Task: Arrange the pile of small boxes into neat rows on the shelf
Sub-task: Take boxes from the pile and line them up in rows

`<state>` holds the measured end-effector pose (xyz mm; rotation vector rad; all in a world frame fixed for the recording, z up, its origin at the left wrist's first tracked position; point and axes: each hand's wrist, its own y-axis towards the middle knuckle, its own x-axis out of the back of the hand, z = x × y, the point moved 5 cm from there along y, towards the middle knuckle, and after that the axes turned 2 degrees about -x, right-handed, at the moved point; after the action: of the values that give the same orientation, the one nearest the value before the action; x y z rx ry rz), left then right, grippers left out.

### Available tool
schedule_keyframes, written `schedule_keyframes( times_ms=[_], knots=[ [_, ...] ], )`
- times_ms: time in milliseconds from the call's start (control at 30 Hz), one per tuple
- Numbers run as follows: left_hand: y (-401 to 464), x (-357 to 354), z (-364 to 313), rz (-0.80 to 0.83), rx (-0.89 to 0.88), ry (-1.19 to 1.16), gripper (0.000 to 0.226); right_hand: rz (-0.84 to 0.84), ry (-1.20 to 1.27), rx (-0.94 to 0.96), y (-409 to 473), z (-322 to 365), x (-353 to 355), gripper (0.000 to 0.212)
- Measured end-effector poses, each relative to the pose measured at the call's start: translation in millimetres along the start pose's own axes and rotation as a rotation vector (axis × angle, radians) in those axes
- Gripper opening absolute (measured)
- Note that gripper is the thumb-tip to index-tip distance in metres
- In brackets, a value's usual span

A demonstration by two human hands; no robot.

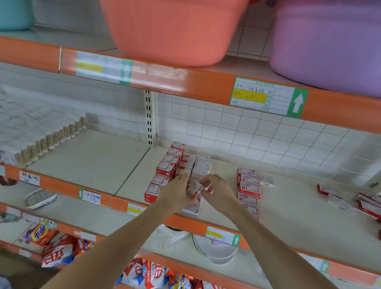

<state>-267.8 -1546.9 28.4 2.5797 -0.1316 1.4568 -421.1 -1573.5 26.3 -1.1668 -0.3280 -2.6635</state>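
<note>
Red-and-white box [194,188] pinched between two hands' fingers [206,183].

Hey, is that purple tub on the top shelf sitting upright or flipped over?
Upright. The purple tub rests on its narrower base on the top shelf, walls widening upward. Its rim is cut off.

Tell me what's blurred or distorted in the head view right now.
Head view: the small box between left hand and right hand is motion-smeared; the left price label is blurred, the right label readable; wide-angle bowing bends the shelf edge.
</note>
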Motion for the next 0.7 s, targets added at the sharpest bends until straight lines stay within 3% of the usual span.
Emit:
schedule_keyframes(
  times_ms=[200,400,600,700],
  knots=[
    [-1,-4,1,0.085,-0.028,-0.055,0.069,-0.026,0.010,-0.037,-5,-2,-4,0.016],
    [-6,-3,6,0.045,-0.042,-0.042,0.046,-0.005,0.037,-0.066,-8,-3,-10,0.018],
    [-12,2,0,0.027,-0.013,0.087,0.042,-0.014,-0.012,-0.016,-14,2,-8,0.025],
    [-9,0,-2,0.066,-0.039,0.021,0.046,-0.013,-0.059,0.017,-15,2,-6,0.032]
  ],
)
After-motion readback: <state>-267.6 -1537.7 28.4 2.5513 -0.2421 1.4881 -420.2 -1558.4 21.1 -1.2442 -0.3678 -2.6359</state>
